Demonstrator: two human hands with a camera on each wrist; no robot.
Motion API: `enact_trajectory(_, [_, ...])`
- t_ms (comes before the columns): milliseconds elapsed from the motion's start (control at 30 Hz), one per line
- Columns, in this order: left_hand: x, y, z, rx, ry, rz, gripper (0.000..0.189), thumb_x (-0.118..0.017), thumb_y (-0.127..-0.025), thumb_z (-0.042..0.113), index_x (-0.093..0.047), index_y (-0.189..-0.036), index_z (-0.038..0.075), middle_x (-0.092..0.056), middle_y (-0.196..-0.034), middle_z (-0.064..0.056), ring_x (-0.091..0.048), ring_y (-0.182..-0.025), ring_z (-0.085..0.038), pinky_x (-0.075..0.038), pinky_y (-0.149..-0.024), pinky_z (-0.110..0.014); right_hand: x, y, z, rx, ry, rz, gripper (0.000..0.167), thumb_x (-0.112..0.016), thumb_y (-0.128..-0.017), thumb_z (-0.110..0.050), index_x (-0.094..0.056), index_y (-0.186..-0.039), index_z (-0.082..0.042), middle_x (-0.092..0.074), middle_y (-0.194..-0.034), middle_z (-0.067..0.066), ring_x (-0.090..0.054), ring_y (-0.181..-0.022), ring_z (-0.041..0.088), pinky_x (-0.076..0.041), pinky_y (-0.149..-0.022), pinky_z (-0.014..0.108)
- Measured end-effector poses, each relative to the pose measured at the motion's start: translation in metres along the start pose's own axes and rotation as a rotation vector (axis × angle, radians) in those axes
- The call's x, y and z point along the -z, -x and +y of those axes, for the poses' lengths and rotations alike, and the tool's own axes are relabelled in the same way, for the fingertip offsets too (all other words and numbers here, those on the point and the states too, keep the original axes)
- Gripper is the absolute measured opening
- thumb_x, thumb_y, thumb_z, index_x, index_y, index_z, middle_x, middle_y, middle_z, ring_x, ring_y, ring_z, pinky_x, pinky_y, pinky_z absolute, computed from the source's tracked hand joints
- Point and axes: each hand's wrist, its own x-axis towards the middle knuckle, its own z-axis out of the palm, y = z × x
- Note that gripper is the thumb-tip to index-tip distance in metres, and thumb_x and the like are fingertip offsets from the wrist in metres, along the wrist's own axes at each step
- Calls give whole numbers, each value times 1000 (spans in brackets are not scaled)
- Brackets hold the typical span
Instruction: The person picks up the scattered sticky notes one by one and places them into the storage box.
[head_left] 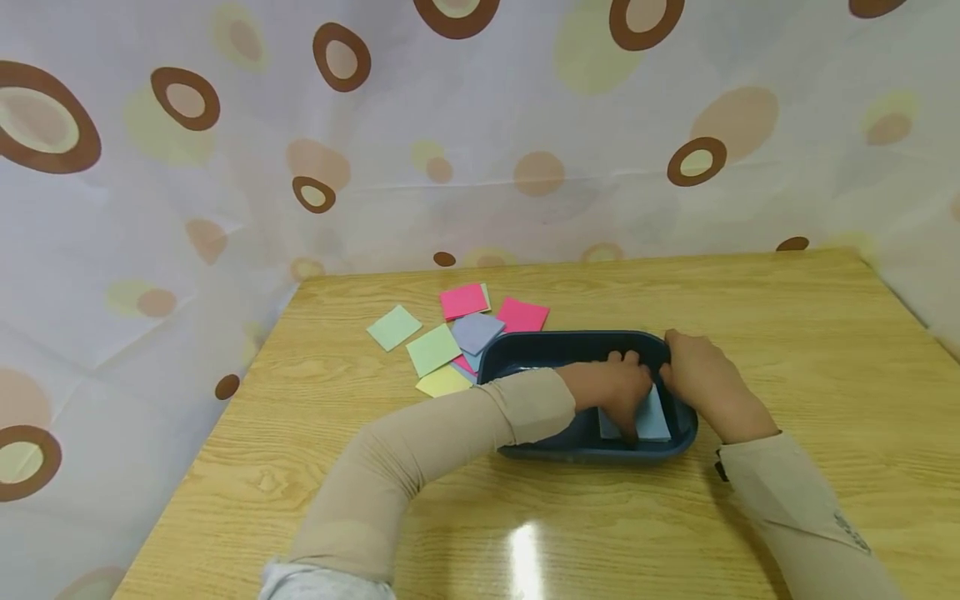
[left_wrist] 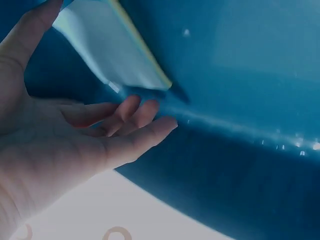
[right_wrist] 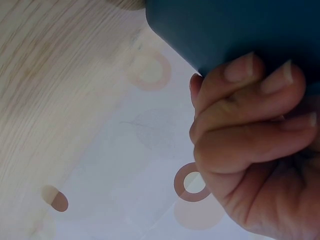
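Note:
A dark blue plastic tub (head_left: 585,456) stands on the wooden table. Inside its right part lie light blue paper notes (head_left: 654,417); the left wrist view shows them as a thin stack (left_wrist: 115,50) with a yellow edge. Over these notes my left hand (head_left: 622,392) reaches down into the tub. Its thumb is spread from the loosely bent fingers (left_wrist: 150,132), and the thumb tip is close to the paper; whether it touches is unclear. My right hand (head_left: 705,383) grips the tub's right end, with fingers (right_wrist: 235,100) curled against the outer wall.
Left of the tub lie scattered paper notes: pink (head_left: 523,315), green (head_left: 433,350), pale green (head_left: 394,327), lavender (head_left: 477,332) and yellow (head_left: 444,382). Some overlap, and several sit near the tub's left rim. A patterned curtain (head_left: 480,125) hangs behind the wooden table (head_left: 300,433).

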Motion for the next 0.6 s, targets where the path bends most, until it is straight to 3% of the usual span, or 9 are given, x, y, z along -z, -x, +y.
enact_trajectory(133, [6,11,-12,-43,-27,36,78,-63,-81,65,-44,-141,20,-41,-136,3,-33,-112,-12,-29,-92,-25,-1,-1,-1,3,14,-3,46,-58,-89,0,-40,-125,24,-52,-110,43,-61,-79,43,-49,-60,45])
enact_trajectory(300, [14,26,-36,-59,158,120,69,-66,-83,56,-49,-134,12,-47,-127,-2,-41,-109,-14,-36,-88,-24,-2,0,0,10,12,8,35,-59,-88,1,-46,-113,21,-56,-100,39,-61,-80,44,-49,-62,48])
enact_trajectory(400, [17,36,-60,-60,248,201,62,-67,-87,47,-51,-131,6,-53,-122,-6,-48,-107,-16,-40,-85,-23,-3,-1,0,1,4,8,31,-58,-88,0,-47,-110,19,-57,-96,37,-60,-75,40,-48,-59,46])
enact_trajectory(500, [17,49,-90,-31,332,266,59,-66,-91,39,-50,-134,2,-54,-128,-10,-51,-115,-20,-41,-92,-24,-3,-2,-1,-6,5,-7,37,-57,-88,0,-45,-116,21,-56,-100,39,-60,-75,39,-49,-58,45])
enact_trajectory(600, [9,63,-124,32,476,302,60,-66,-91,30,-45,-138,-1,-50,-137,-14,-49,-124,-23,-39,-100,-29,-4,-3,-1,0,11,-12,41,-57,-89,0,-42,-120,23,-55,-103,41,-59,-76,39,-49,-60,46])
